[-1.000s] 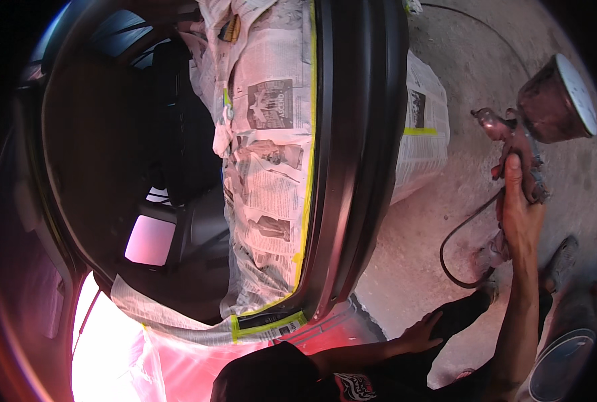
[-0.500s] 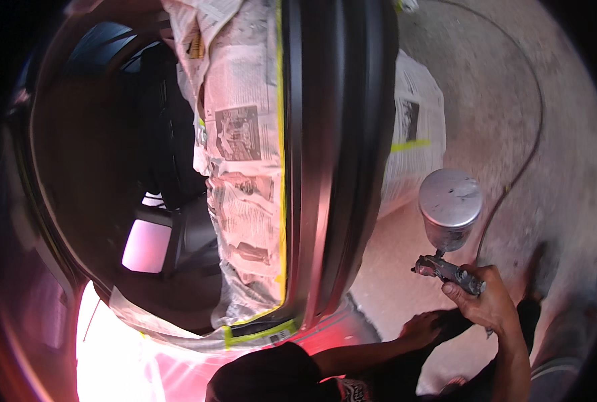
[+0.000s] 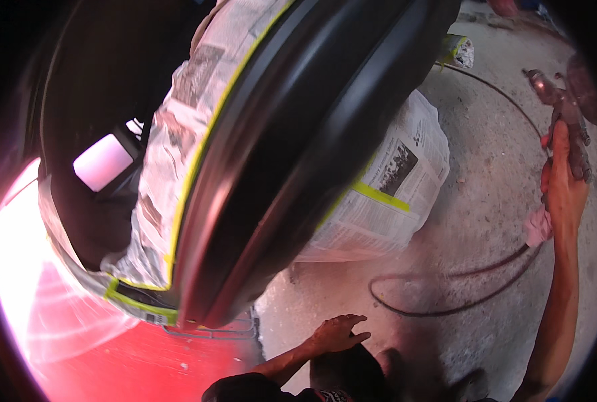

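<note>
At the far right, my right hand (image 3: 566,184) is closed round a spray gun (image 3: 561,104), lifted away from my body. Its cup is dark and partly lost in the shadow at the rim. My left hand (image 3: 338,333) hangs low in front of my knee with its fingers apart and nothing in them. Between me and the left side stands a black car body panel (image 3: 291,147) with long ridges. Newspaper (image 3: 171,154) covers its left side, edged by yellow-green tape (image 3: 212,127). More newspaper (image 3: 399,181) wraps a bulky form on its right.
A thin hose (image 3: 439,313) loops over the concrete floor (image 3: 486,181). Pink crumpled material (image 3: 538,226) is by my right wrist. A taped, wrapped end (image 3: 460,51) juts out beyond the panel. Bright red bodywork (image 3: 144,362) lies at the lower left.
My right hand has carried the spray gun up and to the far right, away from the panel. My left hand has shifted left and down. The view has turned, so the panel now slants.
</note>
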Motion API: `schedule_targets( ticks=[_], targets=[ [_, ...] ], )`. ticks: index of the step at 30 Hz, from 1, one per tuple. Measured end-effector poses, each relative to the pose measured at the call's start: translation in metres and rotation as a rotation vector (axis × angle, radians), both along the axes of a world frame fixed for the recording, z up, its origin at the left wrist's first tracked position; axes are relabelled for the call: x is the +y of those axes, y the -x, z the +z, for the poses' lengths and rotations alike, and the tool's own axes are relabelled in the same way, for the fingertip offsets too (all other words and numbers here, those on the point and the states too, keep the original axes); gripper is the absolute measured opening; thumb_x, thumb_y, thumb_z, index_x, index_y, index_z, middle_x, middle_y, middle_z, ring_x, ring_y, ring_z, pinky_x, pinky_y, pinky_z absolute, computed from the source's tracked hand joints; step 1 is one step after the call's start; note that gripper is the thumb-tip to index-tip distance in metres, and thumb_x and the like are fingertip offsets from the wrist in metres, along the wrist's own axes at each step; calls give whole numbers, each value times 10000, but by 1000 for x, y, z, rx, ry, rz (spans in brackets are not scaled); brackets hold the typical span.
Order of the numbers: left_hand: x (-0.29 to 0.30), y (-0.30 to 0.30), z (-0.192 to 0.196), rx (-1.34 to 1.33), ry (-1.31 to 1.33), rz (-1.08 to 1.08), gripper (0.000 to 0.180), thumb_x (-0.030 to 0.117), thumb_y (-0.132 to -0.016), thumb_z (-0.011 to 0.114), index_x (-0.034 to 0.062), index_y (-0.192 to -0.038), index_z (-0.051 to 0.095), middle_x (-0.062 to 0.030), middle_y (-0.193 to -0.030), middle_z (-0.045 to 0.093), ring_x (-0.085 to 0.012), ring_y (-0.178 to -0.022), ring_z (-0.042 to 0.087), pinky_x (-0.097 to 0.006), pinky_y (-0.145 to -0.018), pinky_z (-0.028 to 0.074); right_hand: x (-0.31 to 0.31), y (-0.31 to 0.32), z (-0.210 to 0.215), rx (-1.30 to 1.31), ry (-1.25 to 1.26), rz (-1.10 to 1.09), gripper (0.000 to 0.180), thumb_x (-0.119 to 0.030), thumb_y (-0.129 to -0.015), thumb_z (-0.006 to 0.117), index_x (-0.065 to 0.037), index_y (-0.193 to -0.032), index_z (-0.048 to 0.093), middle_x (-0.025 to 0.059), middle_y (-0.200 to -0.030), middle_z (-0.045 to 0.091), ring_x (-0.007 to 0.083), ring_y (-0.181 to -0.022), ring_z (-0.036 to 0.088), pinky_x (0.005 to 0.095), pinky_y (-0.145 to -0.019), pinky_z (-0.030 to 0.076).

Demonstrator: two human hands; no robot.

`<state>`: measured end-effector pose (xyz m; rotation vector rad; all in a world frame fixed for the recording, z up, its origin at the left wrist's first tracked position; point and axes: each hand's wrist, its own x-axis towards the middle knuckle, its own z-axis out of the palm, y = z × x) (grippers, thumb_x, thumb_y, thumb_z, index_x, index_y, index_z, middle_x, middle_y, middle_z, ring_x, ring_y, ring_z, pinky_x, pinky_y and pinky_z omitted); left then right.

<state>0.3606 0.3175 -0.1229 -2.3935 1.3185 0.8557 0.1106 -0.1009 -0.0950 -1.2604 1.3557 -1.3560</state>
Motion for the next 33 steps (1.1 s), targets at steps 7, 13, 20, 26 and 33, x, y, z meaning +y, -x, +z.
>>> schedule_targets(
  ticks=[7,13,20,26,33],
  targets=[
    [-15,1,-34,183,-54,-237,635,483,-976,513,89,-1461,401,-192,-1365,529,-356,-1235,515,-438,-1065,395,68,-26,-27,-272,63,94,450,-509,-987,529,-74,-1004,643,12,-785,566,64,-491,422,259,-458,336],
    [6,1,-39,199,-97,-228,557,420,-987,514,94,-1432,435,-187,-1309,569,-349,-1167,553,-441,-1028,421,134,-17,-83,-353,-136,786,409,-445,-986,557,-48,-1043,636,15,-853,615,101,-551,520,260,-503,403],
    [-20,18,-11,393,-362,-133,487,386,-963,567,57,-1316,501,-202,-1306,556,-367,-1180,541,-452,-1030,418,153,-8,-31,-441,55,1229,484,-488,-864,710,-4,-876,698,57,-694,626,144,-609,609,304,-555,471],
    [-2,29,-32,123,234,-595,726,438,-912,614,35,-1447,333,-254,-1429,406,-407,-1321,409,-485,-1091,353,157,19,-30,-360,-7,886,527,-509,-977,540,0,-1113,547,44,-928,608,63,-504,472,214,-444,356],
    [-8,21,-66,199,-54,-520,329,202,-899,556,-9,-1139,476,-257,-1027,596,-430,-1007,596,-490,-818,484,159,14,19,-377,54,337,418,-425,-1053,407,-42,-1170,527,52,-1017,598,65,-473,414,222,-410,311]
  ],
)
